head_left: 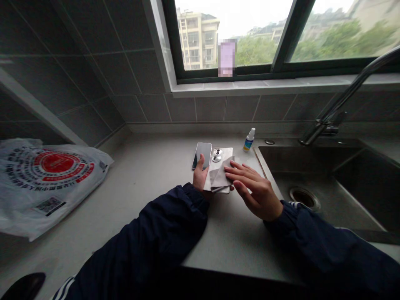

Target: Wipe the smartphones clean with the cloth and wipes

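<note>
My left hand is closed around a white smartphone, gripping it from below and the left side. The phone's back faces up, showing its round camera lenses near the top. On that back lies a thin grey cleaning cloth, partly folded, with a zigzag edge. My right hand rests its fingertips on the cloth, fingers stretched out and the thumb apart. Just beyond my left thumb, another smartphone with a dark screen and light frame lies on the counter. The left fingers under the held phone are mostly hidden.
A small spray bottle with a blue and yellow label stands near the sink. Over the sink rises a metal faucet. A white plastic bag with red print lies on the counter at left. The window is behind.
</note>
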The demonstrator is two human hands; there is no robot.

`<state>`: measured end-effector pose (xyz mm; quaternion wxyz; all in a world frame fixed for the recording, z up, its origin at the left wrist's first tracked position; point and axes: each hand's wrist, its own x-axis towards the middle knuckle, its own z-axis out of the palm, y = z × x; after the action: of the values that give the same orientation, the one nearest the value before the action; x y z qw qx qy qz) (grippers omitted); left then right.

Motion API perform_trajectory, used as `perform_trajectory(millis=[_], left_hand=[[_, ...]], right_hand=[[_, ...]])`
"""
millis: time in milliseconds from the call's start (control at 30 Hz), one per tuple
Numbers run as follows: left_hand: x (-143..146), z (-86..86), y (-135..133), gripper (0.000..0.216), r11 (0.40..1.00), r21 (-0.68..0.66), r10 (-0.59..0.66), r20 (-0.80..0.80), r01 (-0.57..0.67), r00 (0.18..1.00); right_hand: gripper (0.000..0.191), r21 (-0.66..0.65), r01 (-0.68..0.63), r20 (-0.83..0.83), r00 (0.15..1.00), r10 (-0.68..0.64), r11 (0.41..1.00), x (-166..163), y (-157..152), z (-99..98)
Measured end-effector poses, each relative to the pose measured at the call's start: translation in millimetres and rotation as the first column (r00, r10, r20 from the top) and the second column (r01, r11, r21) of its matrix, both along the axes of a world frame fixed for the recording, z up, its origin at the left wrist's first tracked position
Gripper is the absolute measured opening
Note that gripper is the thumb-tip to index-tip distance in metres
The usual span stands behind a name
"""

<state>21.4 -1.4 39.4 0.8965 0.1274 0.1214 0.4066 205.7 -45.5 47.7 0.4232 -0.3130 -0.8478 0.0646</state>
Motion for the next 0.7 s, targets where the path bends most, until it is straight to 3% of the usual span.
perform_trajectory(millis=[233,433,567,700], left_hand=[[6,-2.3,3,0.093,0.995,-0.033,0.095,-0.097,-0.098,0.991],[6,-4.8,6,0.095,0.997,-0.002,0.072,-0.120,-0.073,0.990],[7,-6.0,2,0.095,1.000,0.010,0.030,-0.137,-0.029,0.990],[12,-4.3,-5,0.087,0.998,0.018,0.069,-0.122,-0.068,0.990]], right_hand=[[0.021,0.049,-0.170,0.027,0.985,0.169,0.984,-1,-2,2.3],[0.050,-0.133,-0.230,0.277,0.925,0.259,0.964,0,0,-1.6],[0.061,-0.181,-0.171,0.358,0.906,0.227,0.968,-2,1,-3.0],[0.068,-0.155,-0.022,0.385,0.919,0.081,0.988,-4,3,-6.0]])
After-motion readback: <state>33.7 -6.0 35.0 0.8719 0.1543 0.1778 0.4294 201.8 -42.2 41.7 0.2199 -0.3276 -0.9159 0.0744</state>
